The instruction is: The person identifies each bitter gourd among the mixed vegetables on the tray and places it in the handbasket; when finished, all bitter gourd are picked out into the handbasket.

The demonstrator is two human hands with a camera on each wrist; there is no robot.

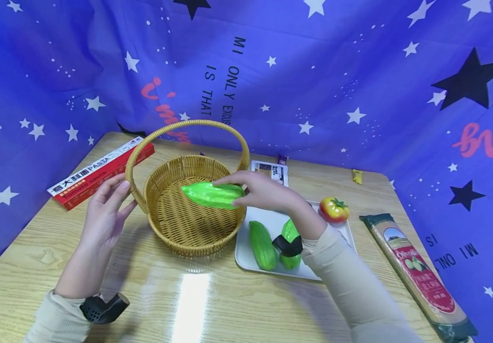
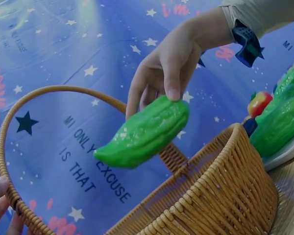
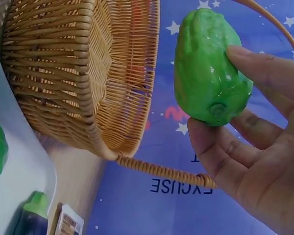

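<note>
My right hand pinches a bright green toy bitter melon between thumb and fingers, holding it over the round wicker basket. In the left wrist view the bitter melon hangs above the basket's rim, its pointed end away from the right hand. The right wrist view shows the melon's blunt stem end between the fingertips. My left hand grips the basket's arched handle low on its left side. Inside, the woven bottom shows.
Right of the basket, a white tray carries a smooth green vegetable, another bitter melon, a red-yellow tomato and an eggplant. A red pasta box lies back left, a spaghetti packet right. Small wrapped sweets lie behind.
</note>
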